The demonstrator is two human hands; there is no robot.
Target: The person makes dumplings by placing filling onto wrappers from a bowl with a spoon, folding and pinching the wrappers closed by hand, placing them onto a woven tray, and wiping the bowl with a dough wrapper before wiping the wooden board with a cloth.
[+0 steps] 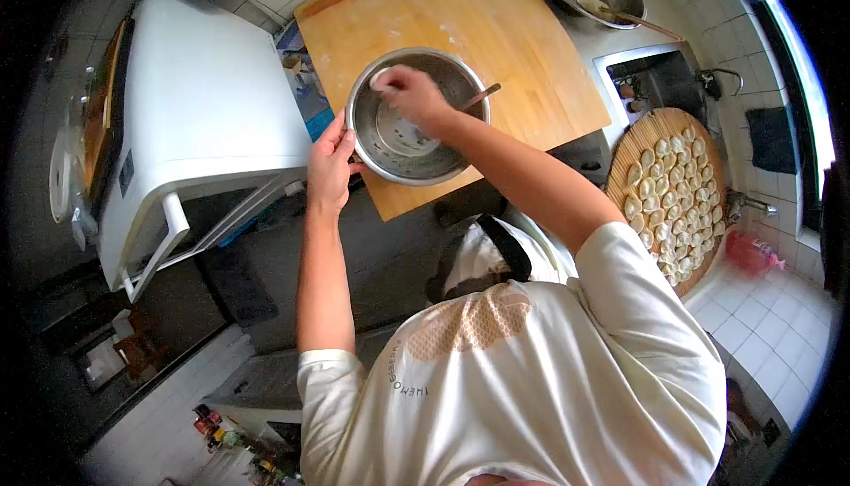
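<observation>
Left of the wooden board (531,70), a big white appliance (217,79) with a pale handle on the near side. Below the near edge of the board, a cream shirt (567,371) with a tan patterned print (469,320) and dark curved lettering (400,371), seemingly "THEMO" at the start; the rest too small and bent to read. Past the board's right edge, near the near right corner, a round tray (620,165) covered with rows of pale folded dumplings (677,189). On the board, close to the left edge and the near left corner, a steel bowl (412,167): round, shiny, grey, with a smooth rim, a pale film at the bottom and small dark flecks inside. At the bowl's left side, the left hand (332,158), gripping the rim. Inside the bowl, the right hand (412,95), blurred, closed on a pale piece (379,79). Over the right rim, 1 utensil (482,96), handle outward, lower end hidden behind the right hand and wrist.
</observation>
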